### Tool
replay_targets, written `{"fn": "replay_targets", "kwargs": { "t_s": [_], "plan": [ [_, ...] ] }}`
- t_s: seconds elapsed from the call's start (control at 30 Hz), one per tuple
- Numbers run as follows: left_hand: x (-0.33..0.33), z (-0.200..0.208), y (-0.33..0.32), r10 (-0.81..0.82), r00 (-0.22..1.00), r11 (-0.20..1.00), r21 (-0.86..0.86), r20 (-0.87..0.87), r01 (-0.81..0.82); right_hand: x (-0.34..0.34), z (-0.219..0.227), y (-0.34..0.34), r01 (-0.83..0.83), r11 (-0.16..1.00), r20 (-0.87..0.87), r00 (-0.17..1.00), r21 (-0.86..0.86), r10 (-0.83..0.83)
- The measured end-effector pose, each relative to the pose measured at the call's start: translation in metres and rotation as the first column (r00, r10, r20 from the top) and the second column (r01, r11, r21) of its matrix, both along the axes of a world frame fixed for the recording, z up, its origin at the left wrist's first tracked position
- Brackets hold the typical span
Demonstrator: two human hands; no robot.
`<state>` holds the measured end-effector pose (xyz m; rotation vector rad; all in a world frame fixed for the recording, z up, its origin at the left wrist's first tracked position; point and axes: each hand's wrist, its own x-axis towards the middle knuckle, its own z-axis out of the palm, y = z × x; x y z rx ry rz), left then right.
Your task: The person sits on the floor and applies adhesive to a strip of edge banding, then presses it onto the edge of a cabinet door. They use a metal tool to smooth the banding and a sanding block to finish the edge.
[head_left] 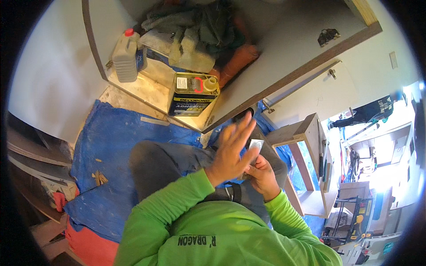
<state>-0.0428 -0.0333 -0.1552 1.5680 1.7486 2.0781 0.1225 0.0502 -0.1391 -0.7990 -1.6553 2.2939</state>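
My left hand is raised above my lap with its fingers stretched out, somewhat smeared by motion. Close beside it, my right hand is closed, thumb and fingers pinching a small flat silvery piece. This piece stands up from the grip, its upper end near the left palm; I cannot make out its exact kind. Whether the left hand touches it, I cannot tell. Beyond my hands, a dark rectangular adhesive can with an uncapped round spout stands on the cabinet floor.
A grey jug with a red cap stands left of the can. Orange pipe and crumpled cloth lie deeper inside. Blue sheeting covers the floor. A wooden frame is at my right; another person is farther off.
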Motion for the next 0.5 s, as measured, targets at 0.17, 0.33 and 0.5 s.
{"fn": "replay_targets", "kwargs": {
  "t_s": [0.17,0.33,0.5],
  "plan": [
    [-0.068,0.046,0.059,0.009,0.999,1.0,0.007,-0.051,-0.008,0.019,-0.02,0.012,0.194,0.98,0.094,0.977,-0.034,-0.19],
    [-0.053,0.051,0.075,0.016,0.998,0.985,0.175,-0.054,-0.006,0.055,-0.015,0.067,0.42,0.878,0.202,0.862,0.231,-0.465],
    [-0.054,0.082,0.087,-0.003,0.999,0.968,0.251,-0.052,0.016,0.115,-0.022,0.133,0.596,0.645,0.011,0.73,0.478,-0.683]
  ]
}}
